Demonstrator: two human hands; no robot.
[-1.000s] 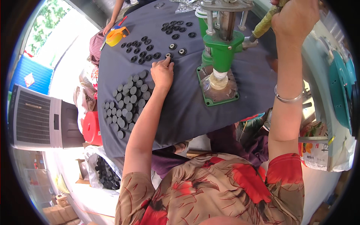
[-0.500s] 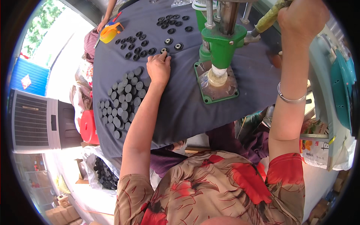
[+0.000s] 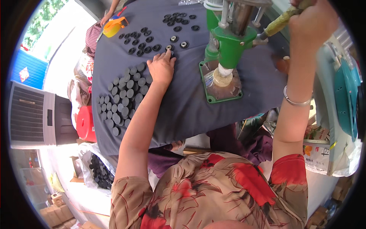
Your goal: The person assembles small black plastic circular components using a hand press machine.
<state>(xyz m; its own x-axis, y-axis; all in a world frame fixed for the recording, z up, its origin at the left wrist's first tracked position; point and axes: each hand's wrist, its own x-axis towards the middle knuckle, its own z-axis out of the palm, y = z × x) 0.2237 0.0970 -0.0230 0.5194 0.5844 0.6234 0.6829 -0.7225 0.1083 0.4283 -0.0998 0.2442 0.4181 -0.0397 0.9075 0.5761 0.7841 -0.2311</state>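
A green hand press (image 3: 233,45) stands on the table with its ram over a pale round block (image 3: 222,79) on the base plate. My right hand (image 3: 314,23) is closed around the press lever (image 3: 280,25), which has a yellowish wrapped grip. Left of the press, my left hand (image 3: 161,68) reaches over the cloth with index finger and thumb apart. Its index fingertip touches a black round part with a metal centre (image 3: 169,47). Two similar parts, one a black disc with a metal centre (image 3: 184,45), lie just beyond. Whatever is under the palm is hidden.
Several plain grey discs (image 3: 126,91) are heaped left of my forearm. Black rings (image 3: 142,45) lie in groups farther back. An orange-yellow tape dispenser (image 3: 111,28) sits at the far left edge, near another person's hand (image 3: 105,19). A bag of black parts (image 3: 101,171) stands below.
My left hand's fingers have spread slightly beside the metal-centred part. The right hand stays on the lever, a little farther right. The whole view has shifted slightly.
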